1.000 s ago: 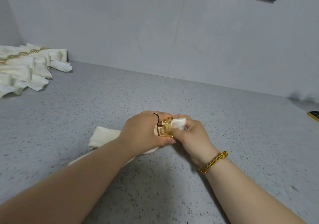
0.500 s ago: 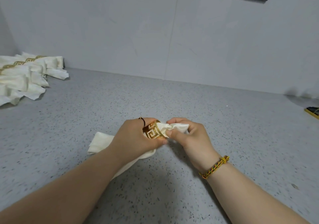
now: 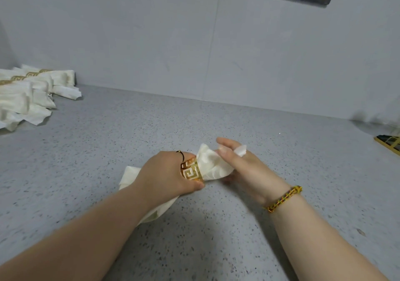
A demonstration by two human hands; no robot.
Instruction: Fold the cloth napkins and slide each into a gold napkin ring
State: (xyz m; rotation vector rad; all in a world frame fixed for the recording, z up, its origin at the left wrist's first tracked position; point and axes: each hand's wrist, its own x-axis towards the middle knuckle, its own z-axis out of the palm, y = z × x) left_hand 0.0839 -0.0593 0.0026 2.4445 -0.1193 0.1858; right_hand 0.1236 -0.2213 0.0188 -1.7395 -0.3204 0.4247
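Gold ring (image 3: pixel 191 170), held in your left hand (image 3: pixel 164 172) fingers, is partway along the napkin (image 3: pixel 213 168) your right hand (image 3: pixel 249 170) grasps; several ringed napkins (image 3: pixel 34 86) lie finished.

napkin (image 3: pixel 211 166) middle: under left hand (image 3: pixel 164 172) | napkin pile (image 3: pixel 26 94): cut left | gold object (image 3: pixel 389 144): cut right

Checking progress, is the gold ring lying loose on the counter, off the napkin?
No, the ring sits around the napkin, gripped by the left hand; the right hand holds the napkin's end.
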